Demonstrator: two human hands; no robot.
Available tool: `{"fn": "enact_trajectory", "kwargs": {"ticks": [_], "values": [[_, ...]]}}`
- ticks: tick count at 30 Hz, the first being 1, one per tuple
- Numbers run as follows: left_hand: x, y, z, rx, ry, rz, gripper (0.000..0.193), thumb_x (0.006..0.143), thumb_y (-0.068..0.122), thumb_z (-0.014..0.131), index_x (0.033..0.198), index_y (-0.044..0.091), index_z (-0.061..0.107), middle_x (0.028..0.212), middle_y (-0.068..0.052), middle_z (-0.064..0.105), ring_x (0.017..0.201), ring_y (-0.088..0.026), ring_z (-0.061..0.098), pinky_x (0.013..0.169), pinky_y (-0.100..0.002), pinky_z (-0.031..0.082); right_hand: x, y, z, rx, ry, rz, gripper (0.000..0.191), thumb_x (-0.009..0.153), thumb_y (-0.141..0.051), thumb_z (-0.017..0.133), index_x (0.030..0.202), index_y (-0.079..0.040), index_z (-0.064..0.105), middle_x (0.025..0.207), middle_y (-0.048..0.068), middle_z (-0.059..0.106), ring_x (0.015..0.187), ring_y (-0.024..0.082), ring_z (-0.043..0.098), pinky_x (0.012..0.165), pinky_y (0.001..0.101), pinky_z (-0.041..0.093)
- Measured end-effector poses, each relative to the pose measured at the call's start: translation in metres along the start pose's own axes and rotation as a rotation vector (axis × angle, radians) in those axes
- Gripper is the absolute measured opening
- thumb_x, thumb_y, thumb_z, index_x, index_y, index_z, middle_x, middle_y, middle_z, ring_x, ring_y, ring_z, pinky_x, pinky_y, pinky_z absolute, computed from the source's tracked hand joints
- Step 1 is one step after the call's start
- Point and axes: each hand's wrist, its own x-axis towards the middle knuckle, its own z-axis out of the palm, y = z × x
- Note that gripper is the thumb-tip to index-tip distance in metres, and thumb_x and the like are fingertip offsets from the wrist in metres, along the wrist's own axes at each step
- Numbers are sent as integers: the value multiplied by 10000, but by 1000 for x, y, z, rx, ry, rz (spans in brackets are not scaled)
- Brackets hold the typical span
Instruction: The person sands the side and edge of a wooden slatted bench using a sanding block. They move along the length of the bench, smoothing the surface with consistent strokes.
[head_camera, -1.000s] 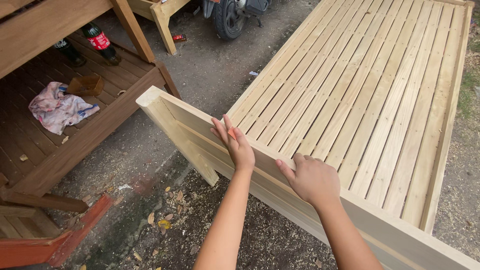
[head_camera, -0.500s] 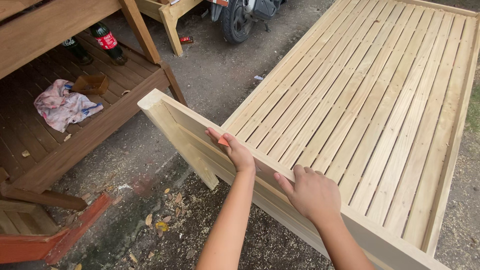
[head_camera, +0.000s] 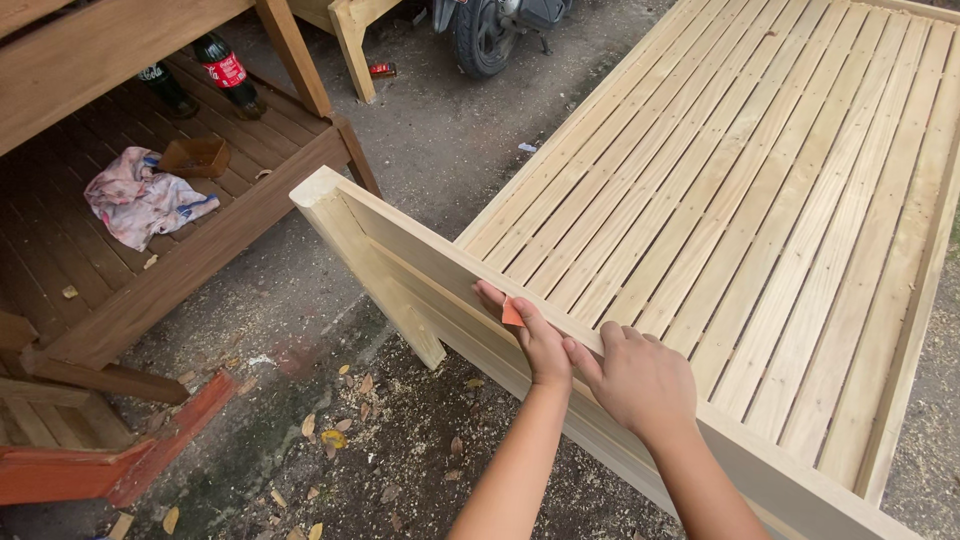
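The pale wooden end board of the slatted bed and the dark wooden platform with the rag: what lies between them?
In the head view, only bare grey ground, with sawdust and dry leaves near the board.

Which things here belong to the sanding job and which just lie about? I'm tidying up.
In use: left hand pressing orange sandpaper on the end board of the slatted bed frame; right hand on the board.
Lying about: bottles, rag, small box, scooter wheel.
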Motion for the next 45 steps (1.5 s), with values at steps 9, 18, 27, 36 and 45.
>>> {"fn": "enact_trajectory", "kwargs": {"ticks": [9, 18, 27, 36, 45], "values": [[178, 11, -51, -333, 253, -524, 732, 1066, 585, 140, 1635, 129, 84, 1675, -154, 280, 1513, -284, 351, 1206, -401, 300, 3, -4, -2, -47, -52, 30, 689, 951, -725, 357, 862, -101, 635, 822, 94, 718, 818, 258, 724, 667, 425, 587], [16, -5, 1, -169, 132, -124, 711, 1071, 505, 177, 1641, 116, 4, 1751, -118, -18, 1610, -261, 12, 1288, -407, 91, 1, -5, -6, -30, -4, -8, 667, 911, -726, 418, 861, -97, 636, 825, 111, 725, 804, 287, 732, 659, 439, 583], [145, -21, -45, -432, 288, -441, 675, 1032, 578, 198, 1618, 256, 102, 1608, -72, 333, 1433, -211, 424, 1173, -366, 368, 7, -11, 0, -49, -39, 28, 687, 946, -719, 386, 892, -88, 652, 853, 120, 734, 820, 277, 738, 661, 436, 595], [-15, 10, -4, -413, 47, -374, 623, 1057, 448, 186, 1632, 256, 43, 1727, -22, 81, 1574, -222, 173, 1257, -397, 200, 6, -12, -4, -31, -17, 0, 699, 899, -740, 442, 914, -75, 658, 879, 116, 740, 849, 277, 736, 712, 427, 594], [132, -34, -44, -542, 245, -421, 632, 1062, 514, 180, 1621, 238, 77, 1675, -102, 231, 1485, -256, 376, 1211, -415, 351, 10, -11, 1, -47, -53, 14, 678, 888, -731, 475, 948, -79, 650, 874, 108, 728, 866, 273, 729, 673, 438, 592]]}}
